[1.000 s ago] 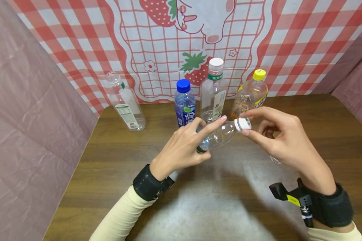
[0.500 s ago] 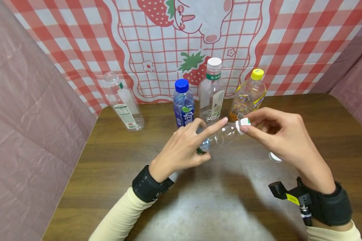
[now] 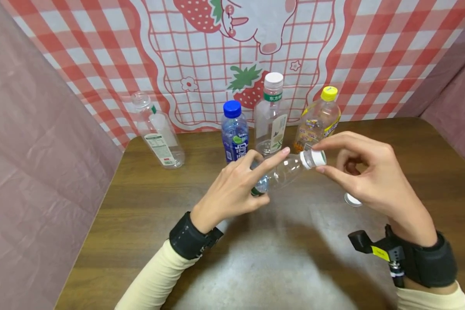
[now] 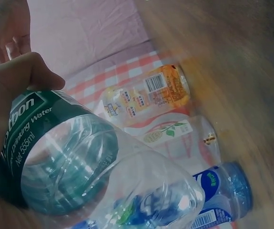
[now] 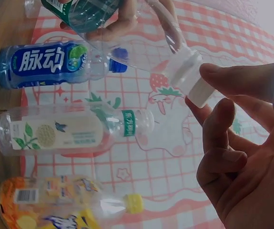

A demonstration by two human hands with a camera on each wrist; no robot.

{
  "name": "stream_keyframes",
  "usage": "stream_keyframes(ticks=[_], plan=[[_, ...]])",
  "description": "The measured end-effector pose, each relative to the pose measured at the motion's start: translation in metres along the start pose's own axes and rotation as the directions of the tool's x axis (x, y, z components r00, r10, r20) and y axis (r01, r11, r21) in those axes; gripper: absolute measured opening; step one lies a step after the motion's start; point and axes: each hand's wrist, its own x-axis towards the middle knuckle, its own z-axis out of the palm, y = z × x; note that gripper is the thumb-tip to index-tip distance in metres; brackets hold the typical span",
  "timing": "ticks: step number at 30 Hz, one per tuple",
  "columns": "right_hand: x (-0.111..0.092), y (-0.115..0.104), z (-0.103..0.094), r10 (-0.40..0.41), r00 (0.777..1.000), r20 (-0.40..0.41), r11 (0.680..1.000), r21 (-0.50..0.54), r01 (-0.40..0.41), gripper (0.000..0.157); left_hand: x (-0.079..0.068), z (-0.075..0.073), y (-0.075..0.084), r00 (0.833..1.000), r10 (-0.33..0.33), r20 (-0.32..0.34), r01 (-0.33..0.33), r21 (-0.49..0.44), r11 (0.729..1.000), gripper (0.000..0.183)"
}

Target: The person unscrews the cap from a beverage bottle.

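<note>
My left hand (image 3: 236,185) grips a clear plastic water bottle (image 3: 284,172) round its body, holding it tilted with the neck up to the right. A dark green label (image 4: 46,107) wraps the bottle beside my thumb in the left wrist view. At the neck, my right hand (image 3: 366,165) pinches the white bottle cap (image 3: 318,158) between thumb and index finger. A strip of clear neck shows between the cap and a white ring below it. In the right wrist view the cap (image 5: 202,92) sits at the neck's end, under the thumb.
Behind the hands stand a blue-capped bottle (image 3: 234,133), a tall clear bottle (image 3: 270,118) with a white cap, and a yellow-capped bottle (image 3: 317,120). An uncapped clear bottle (image 3: 159,137) stands at the left. A small round white thing (image 3: 352,200) lies on the table (image 3: 255,258), partly behind my right hand.
The right thumb and index finger have shifted round the cap, which now sits slightly farther out along the neck. My left hand keeps its grip on the bottle, almost still.
</note>
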Motion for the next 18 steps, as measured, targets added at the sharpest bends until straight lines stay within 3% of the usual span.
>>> stream_keyframes(ticks=[4,7,9,11,13,15,18], plan=[[-0.010,-0.001,-0.014,0.048,0.998,-0.037,0.998,-0.027,-0.049,0.052,0.001,-0.003,0.000,1.000,-0.006,-0.019,0.006,-0.011,1.000,0.098],[-0.027,0.007,-0.027,0.111,0.993,-0.036,0.985,-0.132,-0.115,0.055,0.001,-0.005,0.001,1.000,-0.004,-0.029,0.004,-0.014,1.000,0.098],[-0.041,0.017,-0.035,0.158,0.987,-0.024,0.962,-0.220,-0.160,0.055,0.001,-0.007,0.001,0.999,-0.002,-0.034,0.001,-0.013,1.000,0.098],[-0.055,0.032,-0.044,0.213,0.977,-0.001,0.919,-0.339,-0.201,0.052,0.001,-0.008,0.001,0.999,0.000,-0.039,-0.001,-0.017,1.000,0.099],[-0.069,0.049,-0.052,0.300,0.954,0.032,0.858,-0.447,-0.254,0.045,0.000,-0.009,0.001,0.999,0.000,-0.042,-0.001,-0.018,1.000,0.100],[-0.082,0.068,-0.061,0.394,0.916,0.077,0.788,-0.542,-0.293,0.040,0.001,-0.010,0.002,0.999,-0.001,-0.047,0.000,-0.024,1.000,0.100],[-0.096,0.094,-0.070,0.523,0.837,0.161,0.707,-0.631,-0.321,0.038,0.001,-0.011,0.004,0.998,-0.001,-0.059,-0.001,-0.036,0.999,0.100]])
